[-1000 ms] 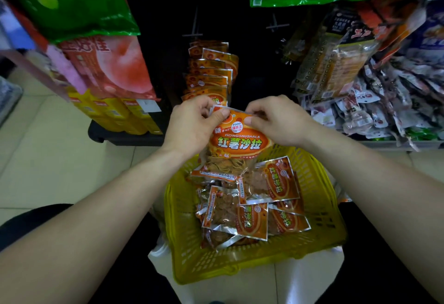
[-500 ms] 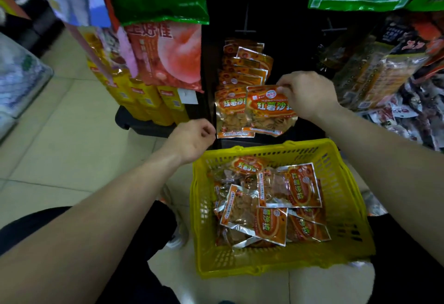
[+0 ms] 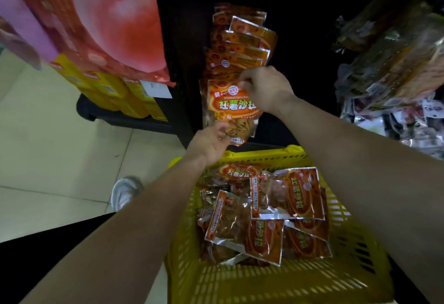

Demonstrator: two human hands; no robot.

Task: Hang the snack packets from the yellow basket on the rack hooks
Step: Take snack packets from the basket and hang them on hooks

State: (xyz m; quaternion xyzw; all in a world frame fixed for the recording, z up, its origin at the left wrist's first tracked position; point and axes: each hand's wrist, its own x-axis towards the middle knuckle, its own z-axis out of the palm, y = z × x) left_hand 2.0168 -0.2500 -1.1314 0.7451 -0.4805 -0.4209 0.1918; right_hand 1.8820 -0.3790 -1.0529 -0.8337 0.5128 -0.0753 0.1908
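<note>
At the left edge, large red and pink snack bags (image 3: 101, 22) hang low over yellow boxes (image 3: 125, 97) stacked on a dark base (image 3: 120, 117), with pale floor tiles (image 3: 48, 135) open in front of them. A white shoe (image 3: 125, 193) stands on the tiles just left of the yellow basket (image 3: 240, 284).

The left hand (image 3: 209, 142) reaches over the basket's far rim, its fingers curled closed on the lower corner of an orange snack packet (image 3: 230, 106). That packet hangs upright at the front of a row of matching orange packets (image 3: 240, 42) on the dark rack (image 3: 300, 39); the hook itself is hidden behind them. The right hand (image 3: 266, 90) is at the packet's top right corner, fingers bent in and pinching its upper edge, knuckles toward the camera. Both forearms cross above the basket.

Inside the basket, more orange packets (image 3: 262, 217) lie flat and overlapping, piled toward its far and middle part, with bare yellow mesh along the near wall.

Dark open rack space sits between the hanging row and the right side, where crinkled silver and brown packets (image 3: 394, 68) crowd in near the right forearm.
</note>
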